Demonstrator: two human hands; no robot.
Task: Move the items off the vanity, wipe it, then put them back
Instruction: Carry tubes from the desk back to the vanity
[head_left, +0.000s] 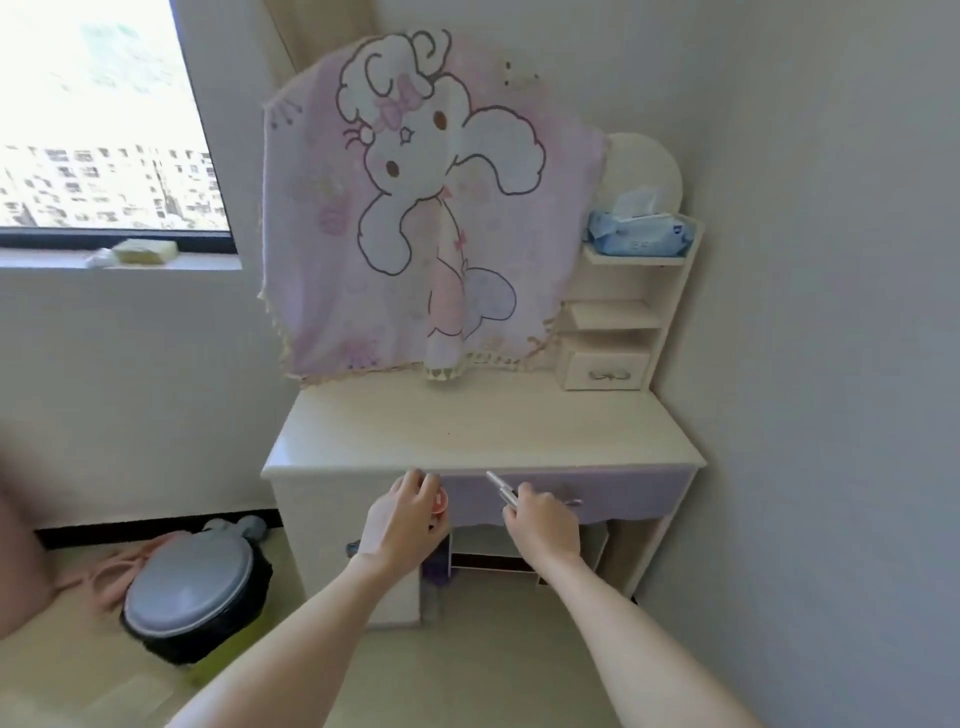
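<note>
Both hands hover just short of the front edge of the bench (483, 436), whose cream top lies at twelve o'clock from them. The left hand (402, 519) has its fingers (415, 480) curled round a small red-and-white round container (440, 503), which peeks out at the hand's three o'clock side. The right hand (543, 519) grips a slim pale tube (501, 488), perhaps a pen-like cosmetic; its long axis runs from the fist up toward eleven o'clock, tip nearly level with the bench edge. Neither item touches the top. The left hand sits nearer the bench's left half, the right nearer its middle.

Judging by the bare top, this looks like either the last items leaving or the first ones going back; which cannot be told. At two o'clock on the bench stands a small shelf unit (670, 312) carrying a pack of wipes (641, 236), and a cartoon-printed cloth (415, 218) drapes over the back.
</note>
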